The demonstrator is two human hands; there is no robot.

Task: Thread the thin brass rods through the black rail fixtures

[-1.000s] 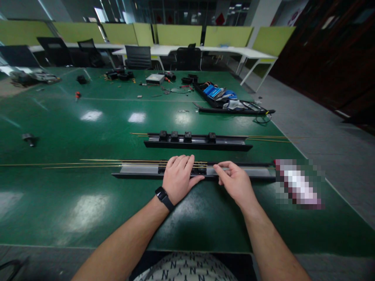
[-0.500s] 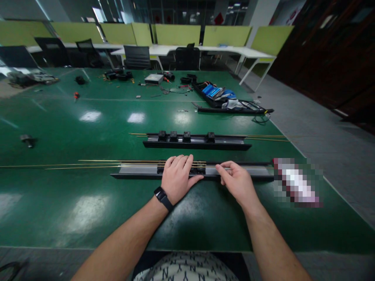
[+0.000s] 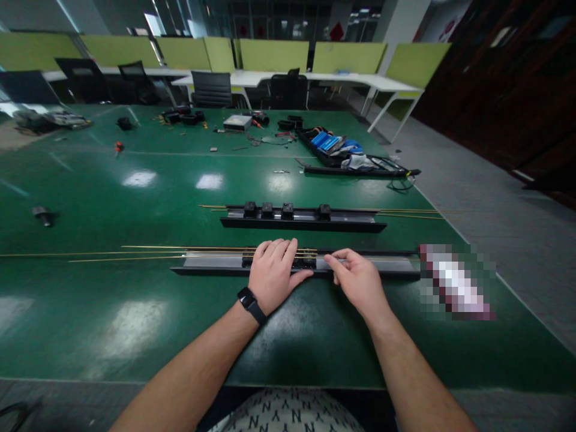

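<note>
A long black channel (image 3: 211,272) with a pale inner floor lies across the table in front of me. Small black blocks (image 3: 309,263) sit inside it, partly covered by my left hand (image 3: 272,270). That hand rests flat over the blocks, fingers stretched forward and thumb along the near edge. Several thin brass rods (image 3: 135,258) run through or over the blocks and stick out far to the left. Just right of the blocks, my right hand (image 3: 357,279) pinches a thin brass rod (image 3: 398,260) between thumb and forefinger; its tip is hidden.
Behind lies a second black channel (image 3: 301,225) with several black blocks and brass rods. A blurred-out pink and white item (image 3: 454,279) is at the right end. Farther back are a black tray with blue packs (image 3: 328,141), a grey box (image 3: 237,123) and a metal fitting (image 3: 42,216).
My right hand has slid a little to the left, closer to the black blocks. The left hand stays in place on the blocks.
</note>
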